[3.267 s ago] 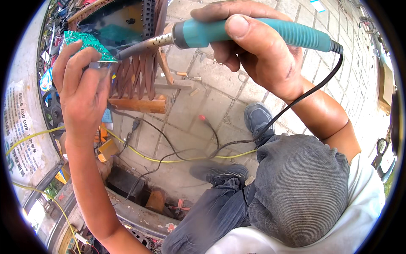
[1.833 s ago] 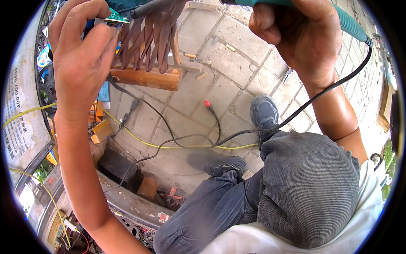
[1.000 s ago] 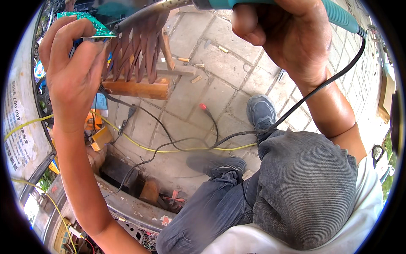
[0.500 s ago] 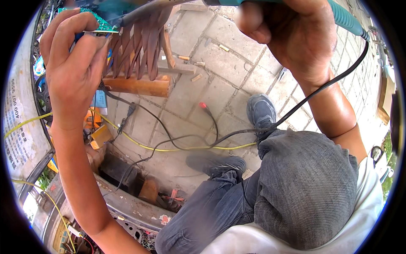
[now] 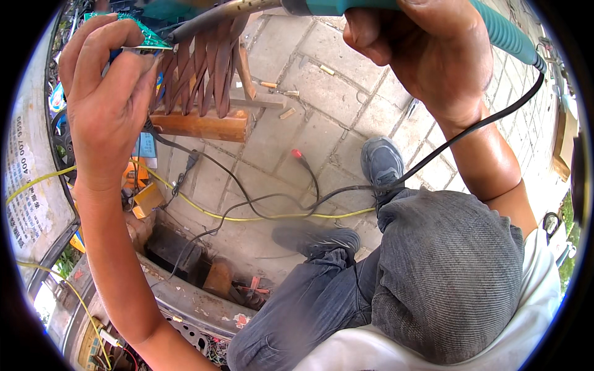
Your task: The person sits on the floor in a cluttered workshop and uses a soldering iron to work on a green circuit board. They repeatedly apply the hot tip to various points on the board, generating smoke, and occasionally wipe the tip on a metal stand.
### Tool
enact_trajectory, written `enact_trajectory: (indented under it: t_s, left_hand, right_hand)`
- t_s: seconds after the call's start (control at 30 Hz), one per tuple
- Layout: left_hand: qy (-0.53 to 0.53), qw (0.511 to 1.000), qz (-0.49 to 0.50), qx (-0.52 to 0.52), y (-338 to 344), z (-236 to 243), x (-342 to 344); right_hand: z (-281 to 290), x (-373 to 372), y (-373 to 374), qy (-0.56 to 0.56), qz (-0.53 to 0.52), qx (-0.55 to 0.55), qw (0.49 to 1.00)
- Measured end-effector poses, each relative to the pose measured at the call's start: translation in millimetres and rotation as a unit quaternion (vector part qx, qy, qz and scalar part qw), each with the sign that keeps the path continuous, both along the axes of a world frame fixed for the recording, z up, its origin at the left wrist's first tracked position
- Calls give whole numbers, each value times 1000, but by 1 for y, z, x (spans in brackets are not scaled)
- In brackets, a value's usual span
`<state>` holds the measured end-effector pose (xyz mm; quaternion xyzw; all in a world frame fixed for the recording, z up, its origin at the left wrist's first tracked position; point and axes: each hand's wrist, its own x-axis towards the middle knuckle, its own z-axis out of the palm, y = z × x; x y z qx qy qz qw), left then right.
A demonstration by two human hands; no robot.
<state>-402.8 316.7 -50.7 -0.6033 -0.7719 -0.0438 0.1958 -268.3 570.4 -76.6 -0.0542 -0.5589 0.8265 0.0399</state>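
Note:
At the upper left, my left hand (image 5: 105, 105) pinches a green circuit board (image 5: 150, 37) between thumb and fingers. My right hand (image 5: 436, 65), at the upper right, is closed around the teal handle of a soldering iron (image 5: 213, 20). The iron's dark, thick barrel reaches left, and its end lies at the board's near corner; whether it touches cannot be made out. A black cord (image 5: 470, 128) runs from the ribbed end of the handle past my right wrist down to the floor.
Beneath the iron, brown slatted strips (image 5: 204, 77) hang above a wooden bar (image 5: 207, 125). Yellow cable (image 5: 247, 218) and dark cords cross the paving. An orange box (image 5: 147, 199) and a black plug (image 5: 192, 159) lie left. Below is a cluttered metal compartment (image 5: 179, 247).
My right hand and the soldering iron have shifted slightly downward, showing more of the handle and barrel. The cord's bend has moved a little. My left hand and the circuit board look unmoved.

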Motion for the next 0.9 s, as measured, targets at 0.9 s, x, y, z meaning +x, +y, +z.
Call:
enact_trajectory:
  t_s: [0.9]
  left_hand:
    - [12, 1000, 2, 10, 1, -1, 0]
  right_hand:
    - [10, -4, -1, -88, -57, -157, 982]
